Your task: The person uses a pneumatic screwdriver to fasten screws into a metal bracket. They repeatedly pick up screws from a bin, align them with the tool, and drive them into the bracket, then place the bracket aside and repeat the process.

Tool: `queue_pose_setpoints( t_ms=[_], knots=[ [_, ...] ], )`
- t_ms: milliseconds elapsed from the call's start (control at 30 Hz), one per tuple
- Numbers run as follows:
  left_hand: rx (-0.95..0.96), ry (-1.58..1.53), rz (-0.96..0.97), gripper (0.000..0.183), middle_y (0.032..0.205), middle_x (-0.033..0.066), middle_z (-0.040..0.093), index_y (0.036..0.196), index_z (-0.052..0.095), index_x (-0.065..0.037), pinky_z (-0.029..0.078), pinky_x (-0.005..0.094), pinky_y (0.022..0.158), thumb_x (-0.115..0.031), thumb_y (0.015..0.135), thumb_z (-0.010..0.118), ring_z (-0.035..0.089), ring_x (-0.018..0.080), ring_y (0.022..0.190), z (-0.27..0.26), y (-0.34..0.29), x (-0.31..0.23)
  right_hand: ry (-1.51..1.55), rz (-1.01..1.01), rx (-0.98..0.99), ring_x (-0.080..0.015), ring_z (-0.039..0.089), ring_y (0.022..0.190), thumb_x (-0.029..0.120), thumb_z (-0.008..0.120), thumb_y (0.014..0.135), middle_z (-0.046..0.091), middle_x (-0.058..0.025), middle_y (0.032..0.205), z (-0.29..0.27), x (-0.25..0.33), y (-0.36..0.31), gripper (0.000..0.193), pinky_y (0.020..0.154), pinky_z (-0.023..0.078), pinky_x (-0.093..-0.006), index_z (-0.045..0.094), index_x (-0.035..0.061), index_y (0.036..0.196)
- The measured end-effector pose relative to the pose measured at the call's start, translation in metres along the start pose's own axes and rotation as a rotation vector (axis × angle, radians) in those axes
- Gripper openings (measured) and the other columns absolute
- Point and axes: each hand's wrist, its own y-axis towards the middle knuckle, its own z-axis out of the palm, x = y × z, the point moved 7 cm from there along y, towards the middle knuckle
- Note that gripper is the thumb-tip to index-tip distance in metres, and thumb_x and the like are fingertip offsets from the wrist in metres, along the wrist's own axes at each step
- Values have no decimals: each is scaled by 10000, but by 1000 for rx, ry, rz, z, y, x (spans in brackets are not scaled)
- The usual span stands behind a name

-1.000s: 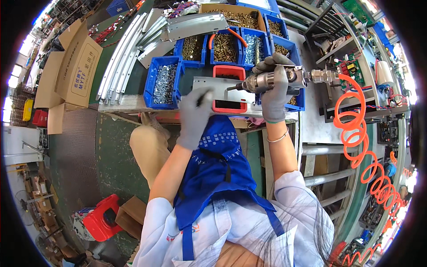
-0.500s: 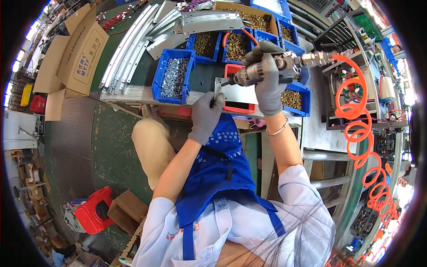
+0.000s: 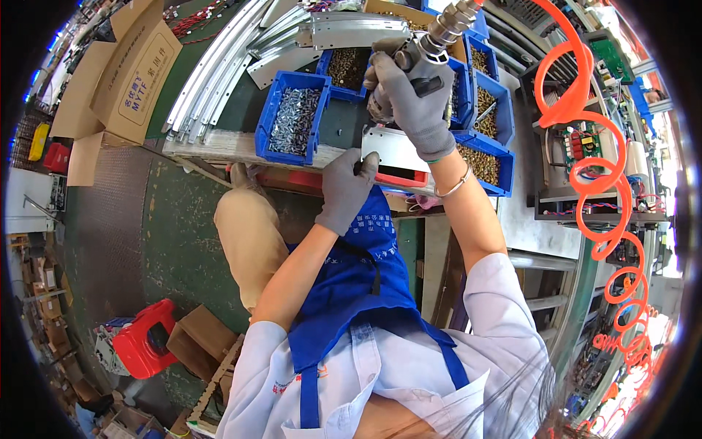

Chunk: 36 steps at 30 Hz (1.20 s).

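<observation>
My left hand (image 3: 348, 189) pinches the left corner of a flat silver metal plate (image 3: 399, 150) at the bench's near edge. The plate lies over a red tray (image 3: 422, 177), whose rim shows at the right. Gloved in grey, my right hand (image 3: 418, 106) is wrapped round an air-powered hand tool (image 3: 441, 35), held above and beyond the plate, apart from it. Glove and fingers hide the tool's nose. A coiled orange air hose (image 3: 575, 51) runs from its fitting. Left of the plate stands a blue bin (image 3: 313, 145) of silver screws.
More blue bins (image 3: 504, 95) with brass-coloured fasteners surround the tool. Long metal strips (image 3: 212, 80) and a bent silver bracket (image 3: 358, 33) lie at the far left. A cardboard box (image 3: 142, 88) stands beyond them. Right is a rack with circuit boards (image 3: 585, 143).
My right hand has lifted the tool off the plate's corner and tipped it away, toward the far bins. The hose has swung up with it. My left hand still holds the plate.
</observation>
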Motion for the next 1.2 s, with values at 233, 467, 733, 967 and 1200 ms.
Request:
queue_pose_setpoints(
  t_ms=[233,467,733,967,1200],
  knots=[
    [112,-175,-179,283,803,155,649,947,621,27,488,349,681,-249,889,599,642,256,756,7,-2,10,47,-37,61,-40,542,613,69,666,803,612,1,716,0,6,2,156,541,449,-204,645,-23,928],
    [327,-1279,-549,349,1134,185,604,1235,474,94,538,315,904,4,898,478,619,263,1046,-8,-41,28,434,89,-3,-157,614,769,12,548,886,622,-109,881,-21,51,-37,216,678,532,-302,557,1,1101],
    [345,-1288,-609,309,1125,205,609,1224,484,78,583,289,817,-14,930,464,636,274,1030,-10,-48,5,477,16,-3,-214,637,834,283,753,774,621,-139,994,-42,71,-89,489,713,565,-361,541,29,1133],
    [396,-1233,-539,298,1090,178,634,1203,510,46,606,288,739,-98,943,526,664,245,967,-13,-52,-3,525,6,-114,-223,635,867,320,759,772,618,-140,989,-47,74,-105,515,725,568,-363,539,53,1154],
    [338,-1185,-523,185,961,115,667,1059,592,-9,575,237,606,-150,941,564,675,175,818,-14,-54,10,445,-49,-129,-249,619,813,364,647,796,598,-148,952,-47,76,-106,483,703,547,-387,530,27,1120]
  ],
)
